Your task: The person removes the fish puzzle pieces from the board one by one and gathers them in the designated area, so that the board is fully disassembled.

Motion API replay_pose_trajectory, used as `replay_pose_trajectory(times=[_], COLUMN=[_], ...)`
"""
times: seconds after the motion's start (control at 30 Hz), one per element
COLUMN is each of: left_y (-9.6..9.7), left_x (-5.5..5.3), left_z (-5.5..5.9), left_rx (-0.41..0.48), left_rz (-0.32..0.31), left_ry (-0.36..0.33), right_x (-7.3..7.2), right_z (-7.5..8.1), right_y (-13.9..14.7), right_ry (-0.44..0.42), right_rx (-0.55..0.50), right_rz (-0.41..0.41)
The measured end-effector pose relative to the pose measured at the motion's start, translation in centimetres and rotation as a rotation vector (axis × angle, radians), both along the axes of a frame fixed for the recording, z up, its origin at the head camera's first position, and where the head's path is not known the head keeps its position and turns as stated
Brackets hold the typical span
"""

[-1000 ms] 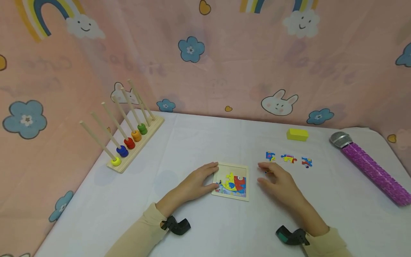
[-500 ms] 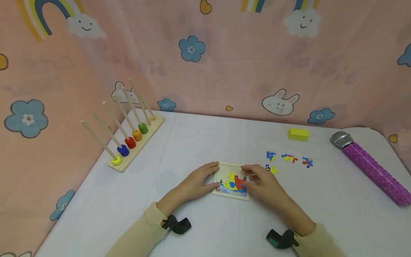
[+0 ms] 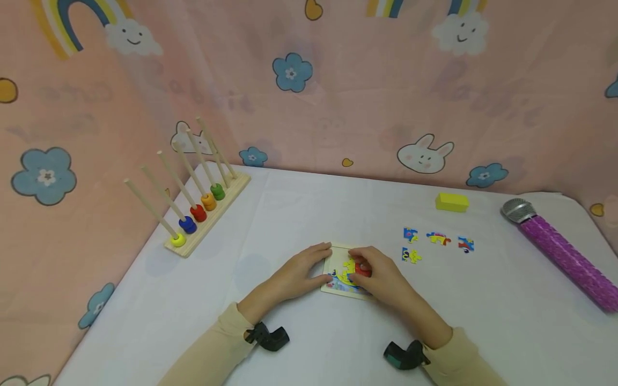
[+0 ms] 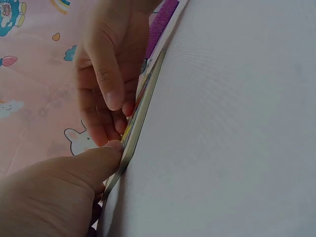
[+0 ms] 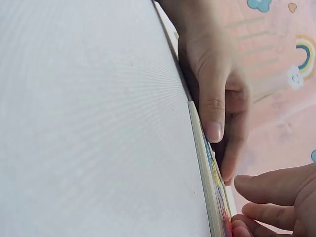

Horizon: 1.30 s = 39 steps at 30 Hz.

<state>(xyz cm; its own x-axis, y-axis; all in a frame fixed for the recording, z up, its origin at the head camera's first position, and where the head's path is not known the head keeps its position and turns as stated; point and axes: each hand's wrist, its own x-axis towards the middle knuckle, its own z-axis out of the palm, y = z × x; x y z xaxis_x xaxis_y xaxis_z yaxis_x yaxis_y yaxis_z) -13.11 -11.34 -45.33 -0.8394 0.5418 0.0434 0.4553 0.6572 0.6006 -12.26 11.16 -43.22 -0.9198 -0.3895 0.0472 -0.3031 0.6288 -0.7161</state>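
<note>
A square wooden puzzle board (image 3: 339, 252) lies on the white table, with yellow, red and blue pieces in its lower part. My left hand (image 3: 295, 274) holds the board's left side, the thumb on its frame in the left wrist view. Over the right half is my right hand (image 3: 385, 277), thumb and fingers apart around a red puzzle piece (image 3: 363, 269). In the right wrist view, its fingertips (image 5: 240, 226) touch the board at the red area; no lifted piece shows. Several loose puzzle pieces (image 3: 438, 238) lie beyond the right hand in two rows.
At the back left stands a wooden peg rack (image 3: 212, 217) with coloured rings. A yellow block (image 3: 451, 202) and a purple toy microphone (image 3: 560, 252) lie at the right. A pink patterned cloth (image 3: 338, 107) hangs behind the table.
My right hand has moved left from beside a loose blue-and-yellow piece, now uncovered, onto the board. My left hand has stayed at the board's left side.
</note>
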Motion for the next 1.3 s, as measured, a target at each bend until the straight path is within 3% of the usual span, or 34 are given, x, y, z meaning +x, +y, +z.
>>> replay_pose_trajectory(times=[0.2, 0.5, 0.73, 1.3], left_y=[0.0, -0.1, 0.0, 0.2], left_x=[0.0, 0.0, 0.0, 0.1], left_z=[0.1, 0.1, 0.2, 0.2], left_rx=[-0.004, 0.003, 0.015, 0.018], left_rz=[0.007, 0.009, 0.008, 0.007], left_ry=[0.004, 0.0, 0.007, -0.001], right_x=[0.0, -0.3, -0.5, 0.0], right_z=[-0.4, -0.4, -0.5, -1.2], right_y=[0.0, -0.2, -0.1, 0.4], right_ry=[0.049, -0.006, -0.033, 0.009], right_rx=[0.058, 0.086, 0.058, -0.015], right_rz=[0.007, 0.001, -0.015, 0.002])
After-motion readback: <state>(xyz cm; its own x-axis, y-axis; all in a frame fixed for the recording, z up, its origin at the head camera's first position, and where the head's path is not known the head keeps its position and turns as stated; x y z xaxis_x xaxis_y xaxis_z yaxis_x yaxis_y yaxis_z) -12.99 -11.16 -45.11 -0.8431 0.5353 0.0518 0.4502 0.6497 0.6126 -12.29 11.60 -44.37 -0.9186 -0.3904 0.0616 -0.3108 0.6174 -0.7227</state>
